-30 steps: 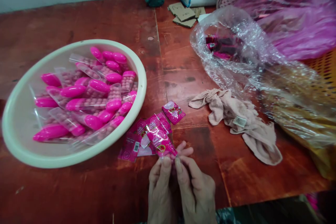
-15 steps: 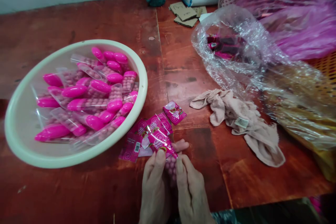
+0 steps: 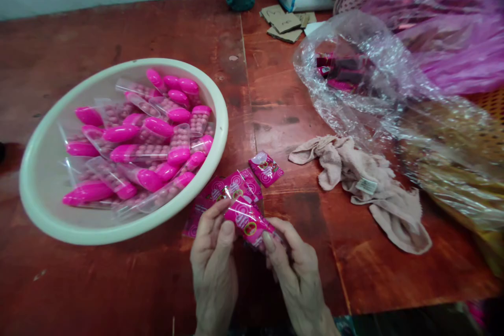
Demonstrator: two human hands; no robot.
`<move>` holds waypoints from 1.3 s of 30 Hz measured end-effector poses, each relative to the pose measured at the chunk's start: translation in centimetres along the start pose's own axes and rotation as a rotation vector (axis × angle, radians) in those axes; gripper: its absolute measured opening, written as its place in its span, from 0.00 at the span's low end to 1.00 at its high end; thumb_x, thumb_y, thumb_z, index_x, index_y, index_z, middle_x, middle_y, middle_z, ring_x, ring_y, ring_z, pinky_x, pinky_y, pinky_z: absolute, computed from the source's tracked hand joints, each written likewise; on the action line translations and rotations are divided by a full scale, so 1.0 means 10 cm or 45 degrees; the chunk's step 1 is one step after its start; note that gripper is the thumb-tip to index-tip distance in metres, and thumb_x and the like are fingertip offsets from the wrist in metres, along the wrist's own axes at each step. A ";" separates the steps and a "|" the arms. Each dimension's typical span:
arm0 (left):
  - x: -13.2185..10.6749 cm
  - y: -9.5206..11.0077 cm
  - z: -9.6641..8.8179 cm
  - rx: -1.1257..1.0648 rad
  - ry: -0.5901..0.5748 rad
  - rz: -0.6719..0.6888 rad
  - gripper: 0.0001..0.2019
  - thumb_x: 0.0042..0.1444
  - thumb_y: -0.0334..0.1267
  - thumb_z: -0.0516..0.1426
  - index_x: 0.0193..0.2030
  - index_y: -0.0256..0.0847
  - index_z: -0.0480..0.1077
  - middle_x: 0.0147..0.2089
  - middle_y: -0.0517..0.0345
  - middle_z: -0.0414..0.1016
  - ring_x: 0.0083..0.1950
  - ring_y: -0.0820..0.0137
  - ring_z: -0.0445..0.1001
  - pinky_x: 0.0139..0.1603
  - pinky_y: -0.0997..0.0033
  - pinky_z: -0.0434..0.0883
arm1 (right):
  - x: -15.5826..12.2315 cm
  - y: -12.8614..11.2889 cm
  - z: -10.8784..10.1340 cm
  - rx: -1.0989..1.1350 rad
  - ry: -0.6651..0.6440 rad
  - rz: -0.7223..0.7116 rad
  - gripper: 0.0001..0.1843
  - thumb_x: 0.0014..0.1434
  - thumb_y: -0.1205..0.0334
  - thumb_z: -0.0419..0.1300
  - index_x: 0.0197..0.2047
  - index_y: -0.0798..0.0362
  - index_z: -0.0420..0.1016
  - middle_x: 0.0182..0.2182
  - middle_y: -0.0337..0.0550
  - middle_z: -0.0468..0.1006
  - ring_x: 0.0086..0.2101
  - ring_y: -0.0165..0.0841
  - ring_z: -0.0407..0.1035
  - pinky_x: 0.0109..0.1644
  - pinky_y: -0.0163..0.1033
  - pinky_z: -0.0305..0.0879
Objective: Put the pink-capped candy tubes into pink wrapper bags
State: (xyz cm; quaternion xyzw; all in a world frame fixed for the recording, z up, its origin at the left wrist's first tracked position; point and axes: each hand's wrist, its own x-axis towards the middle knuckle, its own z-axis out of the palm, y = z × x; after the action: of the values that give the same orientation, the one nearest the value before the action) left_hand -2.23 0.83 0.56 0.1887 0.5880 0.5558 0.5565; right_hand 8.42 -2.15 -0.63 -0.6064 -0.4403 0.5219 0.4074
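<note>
My right hand [image 3: 295, 260] holds a small container wrapped in a shiny pink printed sleeve [image 3: 247, 220], thumb on top and fingers underneath. The container's lower end is mostly hidden by that hand. My left hand [image 3: 214, 260] is at the left side of the sleeve, its thumb and fingers apart and the index fingertip by the sleeve's edge. More flat pink printed sleeves [image 3: 216, 189] lie on the table just beyond my hands, with a single sleeve [image 3: 265, 169] a little apart to the right.
A white basin [image 3: 43, 215] at left holds several clear tubes [image 3: 142, 153] of pink balls with bright pink caps. A crumpled cloth [image 3: 346, 168] lies to the right, beside a clear plastic bag [image 3: 315, 94]. Cardboard pieces [image 3: 285, 22] sit at the back.
The sleeve now covers the container's pink balls, which showed between my hands before. My left hand has moved left and loosened its pinch. The view has shifted slightly.
</note>
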 end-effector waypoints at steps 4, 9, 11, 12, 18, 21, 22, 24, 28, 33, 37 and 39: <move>0.15 0.04 -0.14 0.184 -0.078 0.095 0.05 0.51 0.36 0.59 0.34 0.38 0.74 0.43 0.55 0.74 0.33 0.71 0.72 0.31 0.75 0.69 | 0.05 0.02 -0.05 -0.043 -0.061 0.034 0.13 0.63 0.56 0.49 0.42 0.54 0.69 0.19 0.32 0.64 0.18 0.24 0.55 0.20 0.29 0.52; 0.26 0.09 -0.17 0.272 -0.234 0.005 0.06 0.51 0.35 0.59 0.25 0.36 0.74 0.41 0.52 0.74 0.41 0.65 0.71 0.38 0.73 0.67 | 0.10 -0.04 -0.11 -0.087 -0.194 -0.011 0.10 0.63 0.57 0.50 0.40 0.53 0.69 0.21 0.33 0.67 0.21 0.25 0.58 0.23 0.29 0.54; 0.26 0.08 -0.14 0.291 -0.234 0.055 0.08 0.51 0.33 0.59 0.23 0.37 0.73 0.39 0.54 0.74 0.43 0.65 0.69 0.42 0.72 0.64 | 0.09 -0.04 -0.12 -0.100 -0.198 -0.013 0.10 0.62 0.58 0.51 0.39 0.52 0.70 0.21 0.33 0.67 0.21 0.25 0.59 0.24 0.29 0.55; 0.25 0.08 -0.12 0.278 -0.212 0.083 0.08 0.51 0.33 0.59 0.23 0.37 0.72 0.36 0.55 0.73 0.41 0.66 0.69 0.42 0.72 0.64 | 0.08 -0.03 -0.12 -0.108 -0.187 -0.010 0.10 0.62 0.57 0.51 0.40 0.52 0.70 0.22 0.33 0.67 0.21 0.25 0.59 0.24 0.29 0.55; 0.14 0.02 -0.05 0.212 -0.028 0.213 0.08 0.51 0.32 0.58 0.23 0.38 0.71 0.29 0.61 0.67 0.31 0.72 0.62 0.33 0.75 0.61 | 0.04 0.03 -0.10 0.116 -0.269 0.157 0.14 0.62 0.53 0.51 0.42 0.54 0.69 0.20 0.33 0.65 0.19 0.24 0.58 0.22 0.29 0.56; 0.13 0.02 -0.04 0.276 0.010 0.292 0.08 0.52 0.33 0.58 0.22 0.39 0.70 0.29 0.61 0.68 0.32 0.72 0.64 0.33 0.76 0.61 | 0.07 0.01 -0.11 0.315 -0.359 0.254 0.16 0.62 0.51 0.50 0.43 0.55 0.68 0.20 0.33 0.65 0.19 0.24 0.58 0.21 0.29 0.56; 0.13 0.02 -0.04 0.262 0.027 0.292 0.07 0.51 0.32 0.59 0.22 0.39 0.70 0.29 0.61 0.69 0.32 0.72 0.65 0.34 0.76 0.62 | 0.08 0.00 -0.11 0.346 -0.368 0.259 0.16 0.62 0.51 0.50 0.44 0.55 0.67 0.21 0.34 0.65 0.20 0.24 0.59 0.22 0.30 0.57; 0.15 0.04 -0.03 0.149 0.064 0.256 0.05 0.49 0.32 0.60 0.24 0.39 0.71 0.31 0.61 0.71 0.34 0.72 0.67 0.37 0.76 0.64 | 0.08 0.00 -0.12 0.350 -0.353 0.232 0.16 0.63 0.52 0.50 0.45 0.55 0.66 0.23 0.35 0.66 0.22 0.26 0.60 0.26 0.31 0.59; 0.15 0.06 -0.03 -0.125 -0.114 -0.020 0.12 0.48 0.37 0.62 0.41 0.40 0.73 0.40 0.53 0.76 0.37 0.68 0.72 0.35 0.73 0.68 | 0.06 0.01 -0.14 0.259 -0.275 0.184 0.15 0.65 0.53 0.46 0.47 0.53 0.64 0.27 0.37 0.69 0.27 0.28 0.63 0.31 0.33 0.61; 0.09 0.03 -0.02 -0.139 -0.347 -0.401 0.06 0.43 0.32 0.64 0.31 0.35 0.75 0.25 0.55 0.76 0.26 0.69 0.72 0.28 0.71 0.69 | -0.01 -0.03 -0.15 0.057 -0.271 0.217 0.14 0.65 0.53 0.44 0.47 0.52 0.63 0.30 0.38 0.70 0.30 0.29 0.64 0.37 0.34 0.62; 0.00 0.00 0.06 -0.176 -0.224 -0.378 0.03 0.45 0.30 0.62 0.24 0.37 0.73 0.19 0.61 0.72 0.22 0.74 0.68 0.23 0.75 0.67 | -0.05 -0.08 -0.08 0.000 -0.180 0.182 0.17 0.65 0.51 0.43 0.36 0.52 0.66 0.23 0.36 0.68 0.23 0.27 0.61 0.28 0.31 0.60; -0.06 -0.03 0.09 -0.188 -0.184 -0.378 0.04 0.48 0.30 0.61 0.24 0.37 0.72 0.21 0.62 0.72 0.22 0.76 0.67 0.24 0.77 0.66 | -0.06 -0.08 -0.03 -0.005 -0.099 0.149 0.19 0.65 0.50 0.44 0.32 0.52 0.65 0.21 0.36 0.66 0.22 0.27 0.61 0.26 0.31 0.59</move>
State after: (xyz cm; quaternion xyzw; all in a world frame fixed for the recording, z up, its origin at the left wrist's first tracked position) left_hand -1.16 0.60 0.80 0.0978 0.5254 0.4944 0.6856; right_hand 8.57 -2.51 0.36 -0.6113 -0.4207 0.5670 0.3576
